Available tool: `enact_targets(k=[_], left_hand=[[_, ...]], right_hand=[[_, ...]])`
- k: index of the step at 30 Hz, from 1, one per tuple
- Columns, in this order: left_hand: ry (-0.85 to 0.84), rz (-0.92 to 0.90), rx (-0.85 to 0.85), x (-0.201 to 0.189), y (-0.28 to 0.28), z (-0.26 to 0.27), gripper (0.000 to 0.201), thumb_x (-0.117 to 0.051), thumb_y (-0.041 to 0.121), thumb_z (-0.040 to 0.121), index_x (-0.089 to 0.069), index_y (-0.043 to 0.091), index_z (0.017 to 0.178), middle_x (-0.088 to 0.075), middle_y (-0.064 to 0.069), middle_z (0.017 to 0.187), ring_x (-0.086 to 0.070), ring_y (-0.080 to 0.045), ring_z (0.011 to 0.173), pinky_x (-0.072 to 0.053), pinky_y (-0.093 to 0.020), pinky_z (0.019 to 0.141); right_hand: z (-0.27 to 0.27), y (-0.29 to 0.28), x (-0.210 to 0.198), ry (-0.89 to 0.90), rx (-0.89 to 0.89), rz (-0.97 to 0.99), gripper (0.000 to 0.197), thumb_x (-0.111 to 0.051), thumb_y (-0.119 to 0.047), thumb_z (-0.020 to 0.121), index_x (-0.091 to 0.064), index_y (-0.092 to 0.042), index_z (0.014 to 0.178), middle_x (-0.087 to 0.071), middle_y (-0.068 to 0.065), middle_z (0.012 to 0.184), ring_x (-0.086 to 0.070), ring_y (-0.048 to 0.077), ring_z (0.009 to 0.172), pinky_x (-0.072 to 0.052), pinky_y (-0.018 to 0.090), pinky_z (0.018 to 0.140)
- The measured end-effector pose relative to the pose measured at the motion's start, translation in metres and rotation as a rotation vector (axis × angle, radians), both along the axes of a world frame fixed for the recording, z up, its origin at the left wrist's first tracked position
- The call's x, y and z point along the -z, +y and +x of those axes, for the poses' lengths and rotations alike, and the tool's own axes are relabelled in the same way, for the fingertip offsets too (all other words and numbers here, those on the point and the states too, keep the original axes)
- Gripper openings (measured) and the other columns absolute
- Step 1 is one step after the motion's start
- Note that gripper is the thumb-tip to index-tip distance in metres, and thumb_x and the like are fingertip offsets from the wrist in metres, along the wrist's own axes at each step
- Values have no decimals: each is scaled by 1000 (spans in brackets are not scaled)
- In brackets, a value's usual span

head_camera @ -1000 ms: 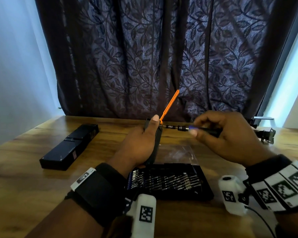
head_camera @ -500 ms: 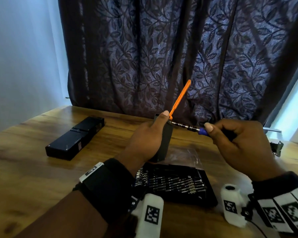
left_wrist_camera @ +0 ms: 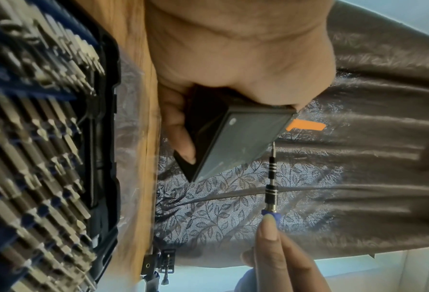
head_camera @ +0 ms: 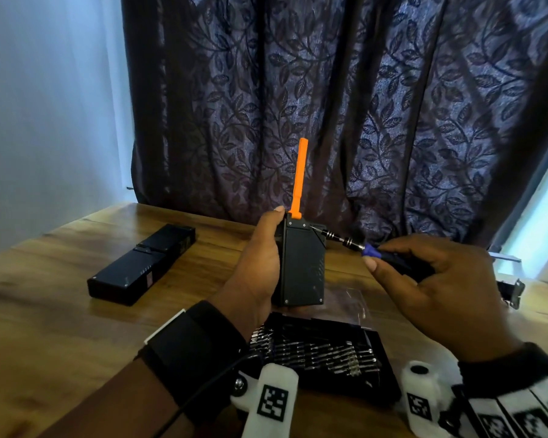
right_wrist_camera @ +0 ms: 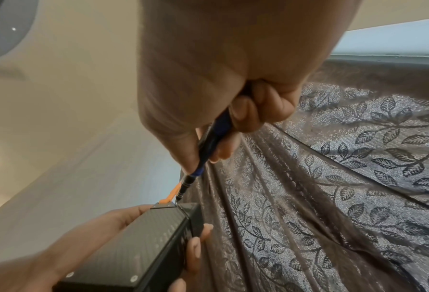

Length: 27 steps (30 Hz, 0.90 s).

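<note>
My left hand (head_camera: 261, 267) grips a black rectangular box (head_camera: 302, 263) upright above the table, thumb along its left edge, fingers wrapped behind. An orange stick (head_camera: 299, 181) stands up from the box's top. My right hand (head_camera: 424, 279) holds a small screwdriver (head_camera: 345, 246) with a blue collar and black handle; its tip touches the box's top right corner. The left wrist view shows the box (left_wrist_camera: 236, 138) in my fingers and the screwdriver (left_wrist_camera: 271, 177) meeting its edge. Seen from the right wrist, the screwdriver (right_wrist_camera: 208, 146) points down at the box (right_wrist_camera: 143, 243) beside the orange stick (right_wrist_camera: 172, 194).
An open black case of screwdriver bits (head_camera: 323, 355) lies on the wooden table (head_camera: 60, 327) just below my hands. A long black box (head_camera: 143, 263) lies to the left. A clear plastic bag (head_camera: 345, 298) and a metal clamp (head_camera: 510, 289) sit at right. A dark leaf-patterned curtain (head_camera: 329, 105) hangs behind.
My left hand has turned the box so its broad face shows and the orange stick stands upright instead of leaning right. The screwdriver has tilted, its tip now at the box's top corner.
</note>
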<state>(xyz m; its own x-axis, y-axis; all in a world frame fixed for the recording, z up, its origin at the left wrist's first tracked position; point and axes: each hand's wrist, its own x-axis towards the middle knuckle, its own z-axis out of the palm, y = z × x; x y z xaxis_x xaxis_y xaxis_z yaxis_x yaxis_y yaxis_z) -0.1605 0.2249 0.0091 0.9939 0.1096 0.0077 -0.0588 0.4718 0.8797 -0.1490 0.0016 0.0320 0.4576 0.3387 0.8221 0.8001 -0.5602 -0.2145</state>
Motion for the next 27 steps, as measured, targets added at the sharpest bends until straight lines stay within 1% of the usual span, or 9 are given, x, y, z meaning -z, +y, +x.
enact_targets(k=[2, 5, 10, 13, 17, 19, 21, 23, 27], left_hand=[[-21, 24, -20, 2, 0, 3, 64, -49, 75, 91, -82, 22, 80, -76, -12, 87, -73, -28, 73, -59, -39, 72], [-25, 61, 8, 4, -1, 1, 83, -48, 85, 76, -83, 13, 98, -77, -18, 97, -74, -33, 84, -60, -51, 83], [-48, 50, 40, 3, -1, 0, 92, -43, 85, 76, -76, 6, 110, -77, -16, 95, -74, -30, 81, -62, -44, 77], [-57, 48, 41, 2, 1, 0, 88, -43, 87, 73, -79, 12, 101, -77, -15, 93, -74, -30, 79, -62, -45, 77], [-55, 87, 27, 3, 1, 1, 76, -45, 89, 70, -83, 23, 79, -77, -11, 88, -75, -28, 79, -60, -45, 78], [-54, 97, 25, 4, 1, 1, 74, -46, 89, 73, -82, 24, 76, -77, -11, 90, -74, -28, 82, -58, -47, 82], [-46, 118, 30, 4, 1, 2, 77, -49, 90, 72, -82, 21, 81, -77, -13, 93, -74, -29, 85, -59, -49, 86], [-37, 141, 23, 4, 1, 0, 81, -51, 90, 67, -81, 18, 88, -78, -14, 96, -74, -31, 87, -59, -52, 90], [-8, 179, -6, 4, 1, 0, 78, -52, 88, 67, -83, 19, 86, -79, -16, 100, -76, -37, 97, -59, -54, 93]], right_hand=[[-1, 0, -1, -2, -4, 10, 9, -79, -34, 83, -77, -29, 90, -69, -19, 74, -66, 2, 66, -48, 21, 56], [-2, 1, 0, -1, -13, 33, 9, -81, -31, 83, -77, -29, 91, -70, -20, 76, -66, 0, 68, -46, 14, 58], [-4, 3, -1, 1, -45, 10, 10, -81, -29, 82, -76, -30, 91, -70, -20, 77, -66, 1, 68, -46, 14, 57], [-4, 3, -1, 6, -41, 1, 10, -81, -29, 83, -76, -30, 92, -70, -20, 77, -66, 1, 68, -46, 14, 58], [-2, 2, 0, 13, -42, 4, 9, -80, -32, 84, -77, -30, 93, -70, -21, 78, -66, 0, 67, -47, 16, 58], [-1, 1, 0, 23, -41, -3, 10, -82, -36, 87, -78, -29, 93, -70, -22, 79, -66, -3, 68, -45, 10, 59], [-1, 1, -1, 26, -38, -12, 15, -78, -39, 87, -79, -27, 95, -71, -23, 81, -67, -4, 70, -45, 8, 62], [-2, 1, -2, 16, -36, -30, 16, -75, -40, 86, -79, -29, 96, -71, -22, 82, -67, -4, 72, -48, 11, 62], [-2, 0, -4, -5, -31, -70, 11, -81, -35, 88, -74, -38, 96, -72, -20, 80, -67, -2, 69, -50, 21, 61]])
